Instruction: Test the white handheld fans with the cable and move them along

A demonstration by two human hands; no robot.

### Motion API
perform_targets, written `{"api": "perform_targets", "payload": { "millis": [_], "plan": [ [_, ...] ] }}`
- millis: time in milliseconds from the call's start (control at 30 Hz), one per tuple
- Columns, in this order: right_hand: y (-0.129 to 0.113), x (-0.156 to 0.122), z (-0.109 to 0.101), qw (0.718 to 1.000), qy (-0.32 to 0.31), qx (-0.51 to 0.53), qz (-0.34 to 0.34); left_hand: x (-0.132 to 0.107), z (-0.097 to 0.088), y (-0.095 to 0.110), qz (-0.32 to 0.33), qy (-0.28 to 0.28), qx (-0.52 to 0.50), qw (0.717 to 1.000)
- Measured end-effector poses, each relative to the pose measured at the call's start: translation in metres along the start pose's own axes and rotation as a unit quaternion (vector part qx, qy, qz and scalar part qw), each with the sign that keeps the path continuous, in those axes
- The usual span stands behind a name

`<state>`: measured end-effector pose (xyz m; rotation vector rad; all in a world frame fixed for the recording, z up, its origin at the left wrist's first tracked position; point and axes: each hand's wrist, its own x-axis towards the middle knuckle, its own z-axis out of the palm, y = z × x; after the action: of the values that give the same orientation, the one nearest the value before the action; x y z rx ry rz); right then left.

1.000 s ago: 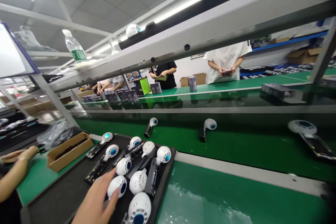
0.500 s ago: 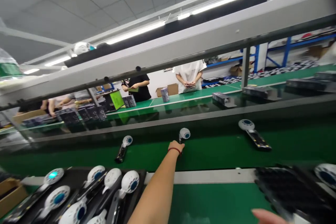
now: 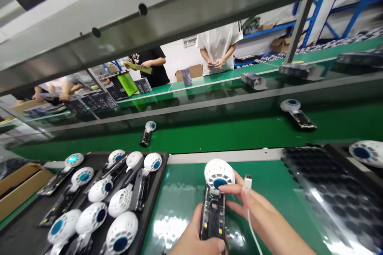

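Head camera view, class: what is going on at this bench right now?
A person at a green workbench holds one small fan unit, white round head and open black handle, in the left hand. The right hand pinches a white cable plug beside the fan head. A black tray on the left holds many similar fans. Two more fans lie on the green belt behind. Other people stand across the line handling boxes.

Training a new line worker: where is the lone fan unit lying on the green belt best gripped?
Grip the fan unit by its slim black handle, coming from the near side: the handle points toward the worker, while the round white head lies at the far end.
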<state>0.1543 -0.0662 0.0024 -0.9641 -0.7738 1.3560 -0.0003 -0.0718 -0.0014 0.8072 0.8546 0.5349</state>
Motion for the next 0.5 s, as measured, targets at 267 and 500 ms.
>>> {"api": "perform_targets", "payload": {
  "millis": [267, 500],
  "plan": [
    [-0.025, -0.016, 0.005, 0.985, -0.1, 0.035, 0.138, -0.019, -0.013, -0.029, 0.028, -0.027, -0.038, 0.999],
    [-0.02, -0.047, -0.023, 0.917, 0.001, -0.399, 0.016, -0.019, -0.003, -0.042, -0.036, 0.014, -0.159, 0.987]
  ]
}}
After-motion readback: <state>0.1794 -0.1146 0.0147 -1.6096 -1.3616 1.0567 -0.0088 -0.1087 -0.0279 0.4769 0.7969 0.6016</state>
